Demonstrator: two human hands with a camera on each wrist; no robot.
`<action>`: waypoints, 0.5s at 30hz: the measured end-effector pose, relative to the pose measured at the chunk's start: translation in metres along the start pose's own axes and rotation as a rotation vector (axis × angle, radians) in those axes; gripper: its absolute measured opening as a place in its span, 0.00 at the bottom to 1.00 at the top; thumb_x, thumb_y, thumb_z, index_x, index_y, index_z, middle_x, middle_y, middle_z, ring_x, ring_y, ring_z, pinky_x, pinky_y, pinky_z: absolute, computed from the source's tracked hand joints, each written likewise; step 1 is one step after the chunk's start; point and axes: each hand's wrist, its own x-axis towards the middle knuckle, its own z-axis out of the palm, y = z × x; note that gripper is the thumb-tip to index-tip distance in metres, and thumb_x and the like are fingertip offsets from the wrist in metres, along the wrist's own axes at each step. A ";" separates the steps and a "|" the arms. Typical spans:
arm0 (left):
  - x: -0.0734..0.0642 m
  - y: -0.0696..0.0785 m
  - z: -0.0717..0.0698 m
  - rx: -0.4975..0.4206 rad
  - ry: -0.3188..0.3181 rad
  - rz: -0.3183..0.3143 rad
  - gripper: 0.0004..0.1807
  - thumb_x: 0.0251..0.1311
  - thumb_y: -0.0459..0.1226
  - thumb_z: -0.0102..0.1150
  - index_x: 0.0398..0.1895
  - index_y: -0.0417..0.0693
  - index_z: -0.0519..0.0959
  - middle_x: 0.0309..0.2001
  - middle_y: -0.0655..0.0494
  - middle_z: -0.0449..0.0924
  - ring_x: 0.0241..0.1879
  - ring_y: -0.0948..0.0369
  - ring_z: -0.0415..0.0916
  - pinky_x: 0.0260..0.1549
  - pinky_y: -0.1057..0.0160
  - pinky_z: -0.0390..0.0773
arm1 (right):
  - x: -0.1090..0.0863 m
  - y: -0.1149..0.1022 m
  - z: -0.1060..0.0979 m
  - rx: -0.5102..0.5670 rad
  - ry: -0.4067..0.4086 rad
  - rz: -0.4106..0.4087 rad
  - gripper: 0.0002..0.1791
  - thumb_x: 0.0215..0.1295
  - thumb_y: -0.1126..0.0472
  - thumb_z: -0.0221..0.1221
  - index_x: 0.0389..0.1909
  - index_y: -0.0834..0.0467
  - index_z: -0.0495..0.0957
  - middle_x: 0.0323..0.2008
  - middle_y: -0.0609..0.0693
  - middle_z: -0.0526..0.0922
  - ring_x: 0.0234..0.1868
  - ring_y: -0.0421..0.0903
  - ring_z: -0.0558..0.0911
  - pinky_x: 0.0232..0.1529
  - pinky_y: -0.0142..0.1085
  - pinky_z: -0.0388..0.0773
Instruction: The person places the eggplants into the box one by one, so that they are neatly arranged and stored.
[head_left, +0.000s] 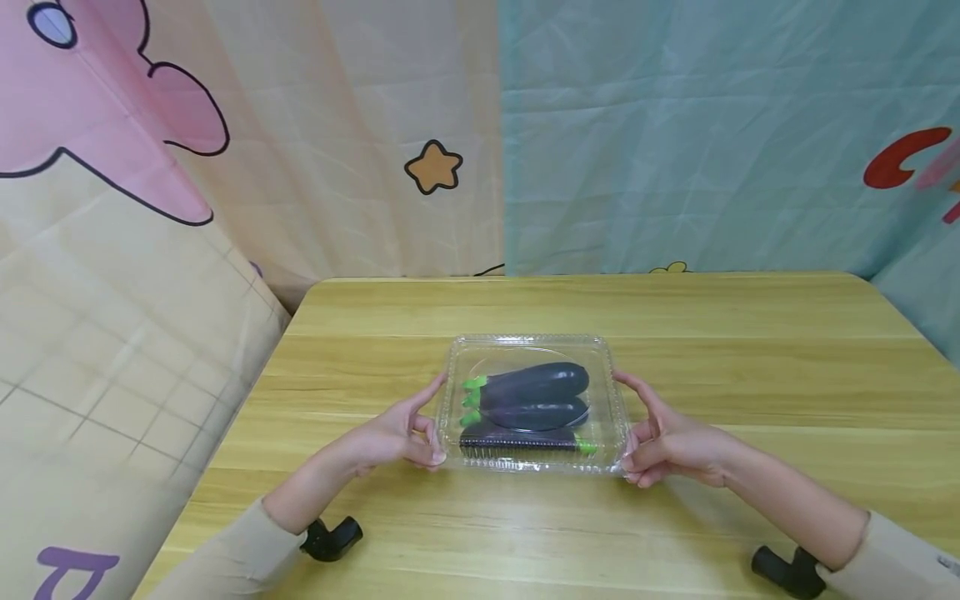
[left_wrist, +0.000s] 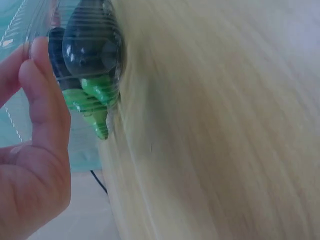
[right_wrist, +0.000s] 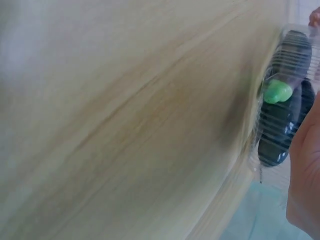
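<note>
A clear plastic clamshell box (head_left: pixel 613 408) with a crimped rim sits in the middle of the head view, and its lid looks closed. Inside lie several dark purple eggplants (head_left: pixel 536 385) with green stems; the front one points its stem to the right, the others to the left. My left hand (head_left: pixel 401 433) holds the box's left side, thumb at the front corner and a finger stretched along the edge. At the right front corner, my right hand (head_left: pixel 671 446) pinches the rim in a similar way. Green stems (left_wrist: pixel 95 100) show through the box wall in the left wrist view.
The box is over a light wood-grain table (head_left: pixel 525 533). Printed curtains (head_left: pixel 337 150) hang behind the table and along its left side. Black wrist mounts (head_left: pixel 330 540) are on both forearms, low over the tabletop.
</note>
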 end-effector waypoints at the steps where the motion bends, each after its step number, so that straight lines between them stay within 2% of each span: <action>1: 0.000 0.001 -0.001 0.004 -0.006 -0.004 0.59 0.48 0.20 0.58 0.74 0.62 0.32 0.27 0.48 0.74 0.29 0.56 0.78 0.37 0.55 0.81 | 0.000 0.000 -0.001 -0.007 0.000 0.003 0.63 0.53 0.75 0.59 0.69 0.39 0.20 0.27 0.56 0.76 0.27 0.47 0.81 0.32 0.39 0.81; 5: -0.002 0.002 -0.003 0.021 -0.030 -0.009 0.59 0.50 0.23 0.60 0.73 0.63 0.31 0.29 0.47 0.76 0.30 0.54 0.78 0.37 0.57 0.80 | 0.000 -0.001 -0.003 -0.036 0.005 0.005 0.64 0.52 0.74 0.62 0.69 0.40 0.21 0.28 0.59 0.78 0.28 0.50 0.81 0.34 0.43 0.81; 9: -0.003 0.004 -0.004 0.045 -0.046 -0.015 0.58 0.52 0.24 0.60 0.73 0.63 0.30 0.30 0.47 0.77 0.31 0.52 0.78 0.35 0.60 0.80 | -0.001 -0.002 -0.004 -0.076 0.014 -0.010 0.64 0.51 0.73 0.63 0.70 0.42 0.22 0.29 0.57 0.79 0.30 0.51 0.81 0.35 0.46 0.81; 12: -0.005 0.004 -0.005 0.059 -0.055 -0.028 0.58 0.54 0.26 0.59 0.73 0.63 0.27 0.31 0.45 0.78 0.33 0.49 0.79 0.35 0.59 0.80 | -0.003 -0.002 -0.008 -0.106 0.018 -0.029 0.63 0.52 0.72 0.63 0.70 0.43 0.23 0.30 0.55 0.80 0.32 0.51 0.81 0.35 0.46 0.81; 15: -0.009 0.006 -0.010 0.102 -0.049 -0.045 0.57 0.57 0.32 0.60 0.72 0.63 0.24 0.38 0.43 0.77 0.38 0.46 0.78 0.37 0.55 0.80 | -0.008 -0.007 -0.018 -0.181 0.038 -0.048 0.60 0.54 0.70 0.62 0.71 0.45 0.25 0.36 0.58 0.79 0.36 0.55 0.81 0.36 0.48 0.80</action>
